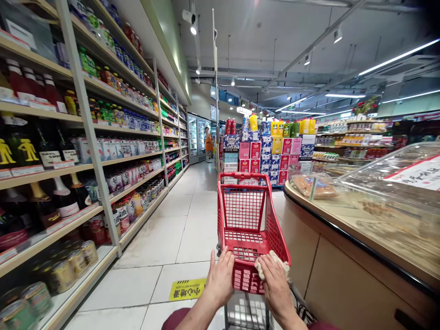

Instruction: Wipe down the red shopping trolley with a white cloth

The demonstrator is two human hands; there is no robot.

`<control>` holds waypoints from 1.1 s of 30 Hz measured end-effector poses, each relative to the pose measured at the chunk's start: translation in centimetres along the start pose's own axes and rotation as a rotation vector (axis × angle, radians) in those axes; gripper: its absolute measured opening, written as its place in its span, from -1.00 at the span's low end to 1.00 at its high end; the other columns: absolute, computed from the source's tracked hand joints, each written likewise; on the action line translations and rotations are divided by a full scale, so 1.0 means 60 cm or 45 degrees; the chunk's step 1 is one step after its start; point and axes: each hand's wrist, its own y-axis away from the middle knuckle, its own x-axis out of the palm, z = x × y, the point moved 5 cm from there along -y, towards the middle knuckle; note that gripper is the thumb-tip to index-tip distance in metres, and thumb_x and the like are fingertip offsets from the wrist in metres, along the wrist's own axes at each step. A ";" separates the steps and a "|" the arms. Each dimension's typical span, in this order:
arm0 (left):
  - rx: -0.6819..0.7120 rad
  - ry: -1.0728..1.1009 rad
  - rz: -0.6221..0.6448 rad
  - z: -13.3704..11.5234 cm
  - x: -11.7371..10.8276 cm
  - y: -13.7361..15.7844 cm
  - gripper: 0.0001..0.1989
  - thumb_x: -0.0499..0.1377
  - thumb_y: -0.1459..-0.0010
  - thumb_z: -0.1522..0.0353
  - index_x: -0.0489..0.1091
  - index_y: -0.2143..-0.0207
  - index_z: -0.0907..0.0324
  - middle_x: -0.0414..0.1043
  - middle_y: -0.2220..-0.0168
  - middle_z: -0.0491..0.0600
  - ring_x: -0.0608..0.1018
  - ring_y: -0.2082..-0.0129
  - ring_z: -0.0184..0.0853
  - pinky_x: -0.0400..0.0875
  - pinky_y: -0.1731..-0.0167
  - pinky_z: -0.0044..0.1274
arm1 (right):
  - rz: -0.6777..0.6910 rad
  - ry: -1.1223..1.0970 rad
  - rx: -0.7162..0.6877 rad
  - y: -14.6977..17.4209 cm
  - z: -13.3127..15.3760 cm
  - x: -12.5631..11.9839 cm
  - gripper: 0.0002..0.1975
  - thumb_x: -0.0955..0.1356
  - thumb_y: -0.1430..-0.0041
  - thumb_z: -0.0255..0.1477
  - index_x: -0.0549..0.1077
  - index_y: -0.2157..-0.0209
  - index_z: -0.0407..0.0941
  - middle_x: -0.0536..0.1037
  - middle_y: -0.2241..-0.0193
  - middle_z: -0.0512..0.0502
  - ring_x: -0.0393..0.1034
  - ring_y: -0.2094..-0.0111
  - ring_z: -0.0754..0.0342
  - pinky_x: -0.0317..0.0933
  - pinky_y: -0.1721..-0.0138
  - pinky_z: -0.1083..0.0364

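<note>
A red plastic shopping cart (242, 215) stands in front of me, with bare grid walls and a bare basket floor. My left hand (220, 277) rests against the left corner of its near rim, fingers stretched forward and thumb apart, holding nothing. On the right corner of that rim is my right hand (274, 282), its fingers bent over a crumpled cream-coloured cloth (283, 264) and pressing it to the red plastic. Part of the cloth is hidden beneath the palm and fingers.
Drink shelves (130, 107) with bottles and cans line the left. A yellow wet-floor sticker (187, 289) lies on the tiles. Close on the right is a food counter (340, 256). Stacked drink boxes (264, 156) stand ahead, and a person in orange (208, 143) is far down the aisle.
</note>
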 end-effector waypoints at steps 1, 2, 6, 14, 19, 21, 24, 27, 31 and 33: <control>0.006 -0.006 -0.004 -0.003 -0.008 -0.004 -0.50 -0.12 -0.03 0.43 0.11 -0.08 0.22 0.18 -0.09 0.08 0.01 -0.18 -0.24 -0.36 -0.14 -0.19 | 0.000 -0.005 -0.011 0.000 0.002 0.006 -0.48 0.12 0.05 -0.62 0.30 0.02 -0.08 0.39 0.05 -0.07 0.18 -0.04 0.00 -0.01 -0.08 -0.09; 0.011 -0.016 -0.009 -0.007 -0.015 -0.008 -0.55 -0.12 -0.04 0.42 0.18 -0.02 0.20 0.28 -0.01 0.07 0.11 -0.14 -0.23 -0.35 -0.14 -0.20 | 0.001 -0.008 -0.016 -0.002 0.002 0.011 -0.47 0.12 0.07 -0.62 0.31 0.03 -0.07 0.40 0.06 -0.06 0.18 -0.04 0.00 -0.01 -0.07 -0.10; 0.000 -0.056 -0.008 -0.020 -0.034 -0.026 -0.67 -0.14 -0.06 0.43 0.34 0.21 0.18 0.43 0.25 0.04 0.33 0.06 -0.23 -0.36 -0.14 -0.21 | 0.091 -0.052 -0.051 -0.014 -0.018 0.016 -0.48 0.12 0.08 -0.62 0.35 0.06 -0.08 0.44 0.11 -0.06 0.25 0.02 0.01 0.07 -0.02 -0.09; 0.085 0.015 0.018 -0.106 0.013 -0.025 -0.64 -0.05 -0.02 0.38 0.32 0.12 0.16 0.45 0.24 0.07 0.33 0.09 -0.14 -0.43 -0.12 -0.10 | 0.280 -0.213 0.097 -0.017 -0.115 -0.003 -0.61 0.13 -0.05 -0.49 0.44 0.15 -0.06 0.46 0.13 -0.13 0.23 -0.01 -0.07 0.00 -0.06 -0.22; 0.298 0.018 0.012 -0.074 0.007 -0.033 -0.46 -0.03 0.00 0.36 0.10 -0.09 0.14 0.25 -0.06 0.02 0.21 -0.09 -0.21 -0.29 -0.14 -0.18 | 0.381 -0.295 0.192 -0.026 -0.194 -0.009 -0.65 0.16 -0.09 -0.36 0.46 0.16 -0.07 0.41 0.07 -0.14 0.22 -0.02 -0.10 0.15 0.00 -0.13; 0.094 -0.114 -0.064 -0.006 -0.014 -0.041 -0.40 -0.09 -0.01 0.43 -0.05 -0.16 0.19 -0.01 -0.19 0.03 0.02 -0.19 -0.19 -0.24 -0.12 -0.14 | 0.418 -0.294 0.324 -0.025 -0.215 -0.015 -0.62 0.13 -0.10 -0.34 0.44 0.12 -0.06 0.38 0.04 -0.11 0.16 -0.05 -0.12 0.16 0.02 -0.13; -0.063 -0.360 -0.147 0.072 -0.031 -0.041 -0.36 -0.13 0.01 0.53 -0.09 -0.18 0.13 -0.14 -0.23 -0.05 -0.12 -0.22 -0.22 -0.23 -0.12 -0.15 | 0.505 -0.337 0.449 -0.008 -0.201 -0.023 -0.58 0.09 -0.11 -0.31 0.38 0.07 -0.02 0.33 -0.01 -0.03 0.09 -0.10 -0.09 0.09 -0.03 -0.15; -0.022 -0.458 -0.210 0.079 -0.022 -0.030 -0.29 -0.13 0.06 0.58 -0.16 -0.19 0.13 -0.20 -0.24 -0.08 -0.17 -0.22 -0.27 -0.21 -0.14 -0.21 | 0.558 -0.428 0.495 0.007 -0.144 -0.031 -0.55 0.08 -0.12 -0.27 0.33 0.02 -0.02 0.29 -0.04 0.00 0.06 -0.12 -0.01 0.04 -0.07 -0.07; 0.016 -0.394 -0.188 0.045 -0.021 -0.022 -0.22 -0.08 0.17 0.58 -0.12 -0.18 0.15 -0.12 -0.23 -0.03 -0.14 -0.22 -0.25 -0.21 -0.12 -0.18 | 0.458 -0.379 0.612 -0.008 -0.073 -0.041 -0.52 0.04 -0.12 -0.30 0.34 0.02 -0.09 0.32 -0.03 -0.06 0.05 -0.12 -0.01 0.00 -0.09 -0.05; 0.078 -0.376 -0.167 0.043 -0.040 -0.021 -0.22 -0.07 0.22 0.58 -0.05 -0.16 0.13 -0.03 -0.20 -0.03 -0.07 -0.21 -0.25 -0.22 -0.12 -0.17 | 0.396 -0.318 0.632 -0.027 -0.060 -0.045 -0.52 0.03 -0.11 -0.35 0.37 0.05 -0.12 0.36 0.01 -0.09 0.10 -0.10 -0.02 -0.04 -0.10 -0.07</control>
